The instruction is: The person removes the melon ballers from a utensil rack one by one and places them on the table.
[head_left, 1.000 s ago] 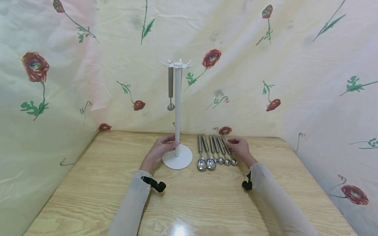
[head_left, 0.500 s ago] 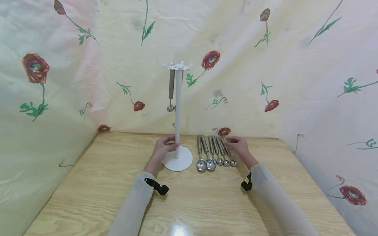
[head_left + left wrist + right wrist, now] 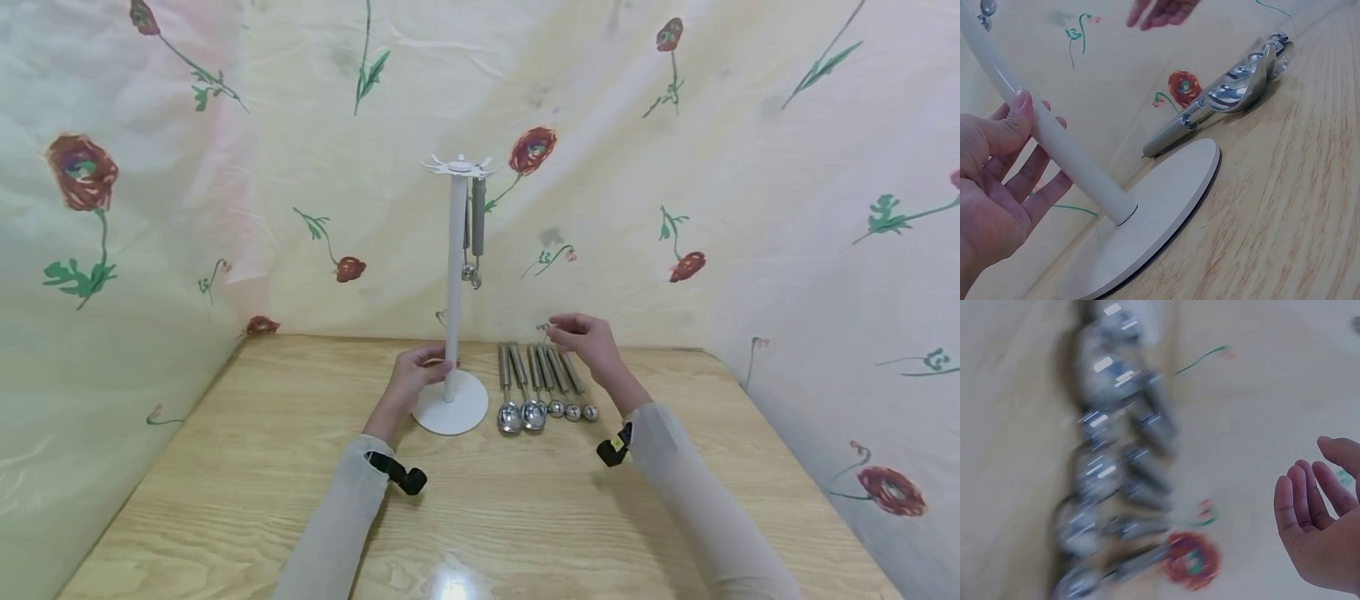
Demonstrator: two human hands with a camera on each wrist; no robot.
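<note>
A white hanging stand with a round base stands upright on the table. My left hand grips its pole low down, thumb and fingers around it in the left wrist view. Two steel utensils with small round ends hang behind the pole, the nearer a melon baller. To the right of the base lies a row of steel utensils: two larger scoops and several melon ballers. My right hand is raised over the handle ends, holding nothing, fingers loosely bent in the right wrist view.
The wooden table ends at the back against a flower-patterned cloth, which also hangs at both sides. Several white hooks spread out from the top of the stand. A black wrist camera sits on the left sleeve.
The stand's top has turned in my left hand, and the hanging utensils have swung from the pole's left to its right. My right hand has lifted off the melon baller handles, up and leftward.
</note>
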